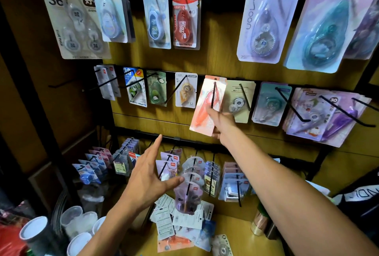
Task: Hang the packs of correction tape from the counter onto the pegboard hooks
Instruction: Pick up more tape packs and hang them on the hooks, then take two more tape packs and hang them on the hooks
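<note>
My right hand [220, 123] grips the lower edge of an orange-and-white correction tape pack [206, 106], tilted, with its top at a black hook [214, 93] in the middle row of the pegboard [215, 58]. Another orange pack hangs behind it on the same hook. My left hand [150, 175] hovers open, fingers straight, in front of the bottom row of hooks, holding nothing. Several loose packs [180, 220] lie in a heap on the wooden counter [242, 241] below; one orange pack [176, 242] lies near the front.
Three rows of long black hooks stick out toward me, most carrying packs. Large pale packs [268, 19] hang at top right, purple ones [320, 116] at middle right. Cups [37, 233] stand at lower left and a small jar [261, 220] on the counter at right.
</note>
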